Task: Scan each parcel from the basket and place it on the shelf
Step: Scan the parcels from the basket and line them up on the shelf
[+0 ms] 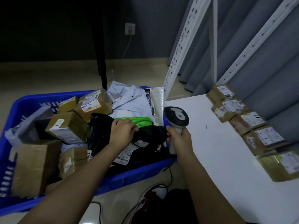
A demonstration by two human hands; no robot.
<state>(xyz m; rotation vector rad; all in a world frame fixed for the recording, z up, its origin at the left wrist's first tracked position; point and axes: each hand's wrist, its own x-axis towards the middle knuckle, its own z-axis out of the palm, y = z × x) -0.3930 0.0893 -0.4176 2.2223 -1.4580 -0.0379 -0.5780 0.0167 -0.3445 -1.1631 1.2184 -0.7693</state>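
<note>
A blue plastic basket (22,102) on the floor holds several cardboard boxes and soft mailer bags. My left hand (123,130) grips the top edge of a black plastic parcel bag (100,130) that lies in the basket's middle, with a white label lower down on it. A green bag (139,121) shows just behind my fingers. My right hand (179,139) holds the handle of a grey and black barcode scanner (177,117), upright at the basket's right edge. The white shelf board (218,143) to the right carries a row of labelled cardboard parcels (252,120) along its far side.
White perforated shelf uprights (182,46) rise behind the board, in front of grey curtains. A black pole (100,46) stands behind the basket. The scanner's cable (169,177) trails down to the floor near a red and white shoe (145,201).
</note>
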